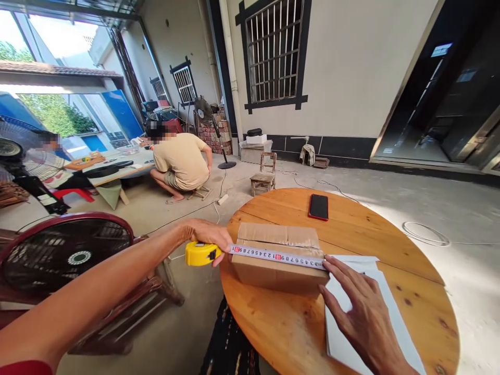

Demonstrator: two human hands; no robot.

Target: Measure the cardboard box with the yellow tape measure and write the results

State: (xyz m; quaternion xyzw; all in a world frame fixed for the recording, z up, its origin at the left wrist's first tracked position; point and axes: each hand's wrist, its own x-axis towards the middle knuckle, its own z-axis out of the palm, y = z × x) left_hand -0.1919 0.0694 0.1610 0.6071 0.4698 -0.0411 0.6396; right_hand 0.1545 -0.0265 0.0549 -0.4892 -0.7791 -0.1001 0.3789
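Note:
A brown cardboard box (279,277) lies on the round wooden table, its top flaps folded down. Across its near top edge stretches the white blade of a yellow tape measure (201,253), numbers upside down to me. My left hand (214,235) is closed around the tape measure where the blade leaves the case, just left of the box. At the box's right end, my right hand (357,302) holds the tape's end with its fingertips, while the thumb rests against the box side. White paper sheets (344,346) lie partly under my right hand.
On the round table (410,281) a red-edged phone (319,206) lies beyond the box. A fan (74,255) stands at left by a wooden chair. Two people (182,159) sit at a low table farther back. Cables (425,233) and a small chair (264,177) are on the floor.

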